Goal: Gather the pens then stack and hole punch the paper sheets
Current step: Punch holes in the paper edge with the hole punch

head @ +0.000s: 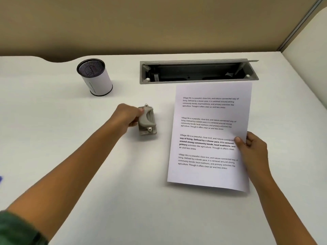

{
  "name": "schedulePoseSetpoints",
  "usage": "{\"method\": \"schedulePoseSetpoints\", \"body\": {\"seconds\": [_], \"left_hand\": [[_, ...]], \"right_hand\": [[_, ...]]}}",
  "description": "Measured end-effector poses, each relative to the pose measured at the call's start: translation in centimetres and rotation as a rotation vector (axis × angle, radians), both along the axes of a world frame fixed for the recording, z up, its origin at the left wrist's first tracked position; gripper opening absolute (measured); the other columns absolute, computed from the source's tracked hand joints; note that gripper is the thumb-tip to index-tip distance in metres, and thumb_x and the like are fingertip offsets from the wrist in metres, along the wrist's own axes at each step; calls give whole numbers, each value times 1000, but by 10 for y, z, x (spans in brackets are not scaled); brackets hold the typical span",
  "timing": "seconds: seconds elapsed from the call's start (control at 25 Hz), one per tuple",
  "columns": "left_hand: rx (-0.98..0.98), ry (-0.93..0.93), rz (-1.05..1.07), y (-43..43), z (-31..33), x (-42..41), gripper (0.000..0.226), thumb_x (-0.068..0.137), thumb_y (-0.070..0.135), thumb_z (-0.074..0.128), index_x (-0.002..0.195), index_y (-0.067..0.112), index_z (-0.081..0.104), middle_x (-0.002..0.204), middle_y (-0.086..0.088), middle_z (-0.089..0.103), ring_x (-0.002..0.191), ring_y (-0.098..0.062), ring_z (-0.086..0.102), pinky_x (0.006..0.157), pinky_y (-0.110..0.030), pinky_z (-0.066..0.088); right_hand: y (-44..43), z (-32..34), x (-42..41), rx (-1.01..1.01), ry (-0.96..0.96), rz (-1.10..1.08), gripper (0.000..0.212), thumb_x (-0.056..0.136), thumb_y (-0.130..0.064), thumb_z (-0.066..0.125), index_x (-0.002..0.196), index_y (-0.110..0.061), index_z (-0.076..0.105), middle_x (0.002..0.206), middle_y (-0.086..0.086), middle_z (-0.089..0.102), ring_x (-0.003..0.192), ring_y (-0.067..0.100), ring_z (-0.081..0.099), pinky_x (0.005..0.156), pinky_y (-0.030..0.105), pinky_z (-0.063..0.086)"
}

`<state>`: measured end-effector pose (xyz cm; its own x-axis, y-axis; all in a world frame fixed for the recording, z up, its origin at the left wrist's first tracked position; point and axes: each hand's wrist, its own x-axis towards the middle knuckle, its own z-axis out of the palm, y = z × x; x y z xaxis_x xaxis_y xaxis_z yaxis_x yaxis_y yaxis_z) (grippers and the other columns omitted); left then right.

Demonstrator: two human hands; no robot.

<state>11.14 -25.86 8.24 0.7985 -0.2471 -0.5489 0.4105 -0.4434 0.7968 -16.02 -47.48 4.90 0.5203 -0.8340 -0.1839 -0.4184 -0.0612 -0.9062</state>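
A grey metal hole punch stands on the white desk near the middle. My left hand grips its left side, fingers closed around it. To the right lies a stack of printed paper sheets, its near edge lifted slightly off the desk. My right hand pinches the stack's right edge, thumb on top. A mesh pen cup wrapped in white paper stands at the back left; I cannot see pens inside it from here.
An open grey cable tray is recessed in the desk just behind the paper. A tan partition wall runs along the back, and a white panel closes off the right side. A small purple object shows at the left edge.
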Motion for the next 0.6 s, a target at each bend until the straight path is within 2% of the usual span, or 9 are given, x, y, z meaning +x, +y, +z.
{"method": "schedulePoseSetpoints", "body": {"seconds": [0.16,0.36,0.48,0.6], "left_hand": [[60,-13,-48,46,-3,-44,11,88,11,64,87,0,64,66,-8,53,56,-14,46,41,-13,44],[124,-34,-55,82,-18,-81,15,87,13,65,72,9,66,64,-5,57,61,-17,49,59,-24,44],[121,-12,-37,89,-25,-90,12,88,14,63,79,9,67,69,-5,60,62,-16,51,66,-27,47],[127,-19,-44,93,-28,-92,13,90,19,62,82,10,68,78,-9,65,66,-20,55,80,-35,50]], "right_hand": [[21,-4,-7,53,-1,55,18,91,-16,57,91,-30,67,89,-6,76,88,23,71,88,52,53],[46,-6,-20,100,13,114,19,92,-15,57,92,-30,67,90,-7,76,87,20,72,89,52,53],[54,-7,-26,112,21,139,17,92,-14,57,95,-27,67,91,-6,76,87,20,72,89,53,53],[61,-8,-28,125,24,149,17,92,-14,57,96,-27,68,92,-5,76,87,20,72,89,53,53]]}}
